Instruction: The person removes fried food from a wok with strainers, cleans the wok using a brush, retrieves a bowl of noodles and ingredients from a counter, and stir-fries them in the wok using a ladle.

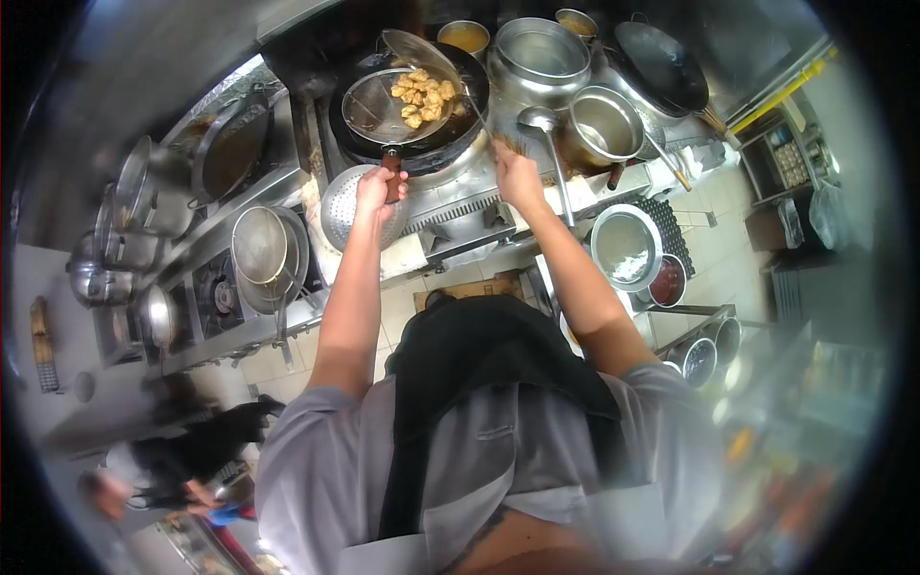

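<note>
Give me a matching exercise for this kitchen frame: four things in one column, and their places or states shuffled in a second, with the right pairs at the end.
Column one
1. Left hand
2. Golden-brown pieces
3. Ladle
4. Wok

Column two
A. Black, beneath the mesh strainer
B. Closed around a brown handle
C. Silvery, its long handle reaching toward the camera wearer
D. Heaped together over the mesh

Right pairs: 1-B, 2-D, 3-C, 4-A
</note>
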